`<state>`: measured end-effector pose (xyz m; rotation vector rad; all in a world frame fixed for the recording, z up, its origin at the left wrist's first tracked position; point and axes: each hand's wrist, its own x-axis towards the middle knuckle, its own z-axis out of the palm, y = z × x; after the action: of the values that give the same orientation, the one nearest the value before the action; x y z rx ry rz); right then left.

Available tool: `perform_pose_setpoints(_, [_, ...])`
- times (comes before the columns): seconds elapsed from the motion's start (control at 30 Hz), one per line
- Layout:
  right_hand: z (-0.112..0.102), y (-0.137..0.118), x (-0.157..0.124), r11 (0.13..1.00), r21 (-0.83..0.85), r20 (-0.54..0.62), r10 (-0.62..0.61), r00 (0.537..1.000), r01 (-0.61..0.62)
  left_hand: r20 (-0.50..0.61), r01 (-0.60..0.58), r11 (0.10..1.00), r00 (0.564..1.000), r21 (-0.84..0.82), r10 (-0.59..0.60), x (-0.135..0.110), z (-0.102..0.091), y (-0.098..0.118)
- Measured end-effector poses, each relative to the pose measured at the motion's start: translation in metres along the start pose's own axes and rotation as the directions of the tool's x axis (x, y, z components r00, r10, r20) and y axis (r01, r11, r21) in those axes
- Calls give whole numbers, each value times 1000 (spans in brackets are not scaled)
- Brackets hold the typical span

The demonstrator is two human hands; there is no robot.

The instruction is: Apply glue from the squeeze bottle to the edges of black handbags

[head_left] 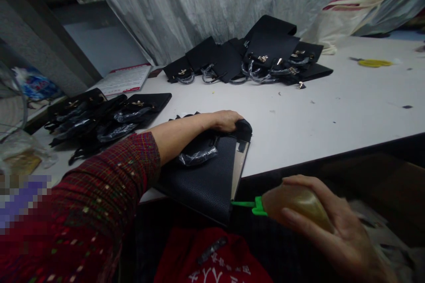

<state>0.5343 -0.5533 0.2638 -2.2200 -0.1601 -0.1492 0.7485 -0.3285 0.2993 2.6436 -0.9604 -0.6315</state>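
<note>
A black handbag (206, 185) lies at the table's front edge, one corner jutting over it. Its handle (199, 155) is wrapped in clear plastic, and a pale strip (239, 163) shows along its right side. My left hand (227, 120) grips the bag's far right corner, where black material is folded back; its fingertips are partly hidden. In my right hand (332, 216) is a squeeze bottle (295, 205) of amber-brown liquid. Its thin green nozzle (244, 204) points left, with the tip at the lower end of the pale strip.
Several black handbags (229, 59) are piled at the back of the white table (299, 115), and more bags (113, 119) lie at left. Yellow-handled snips (375, 63) and a cream cloth bag (345, 22) are at the back right. A printed stack (126, 78) sits back left.
</note>
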Motion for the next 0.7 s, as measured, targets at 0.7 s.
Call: perform_pose_setpoints(0.7, [0,-9,-10,994,-4,-52,107,993,-107,-5,-30,997,1000,-70,29,2,2,-5])
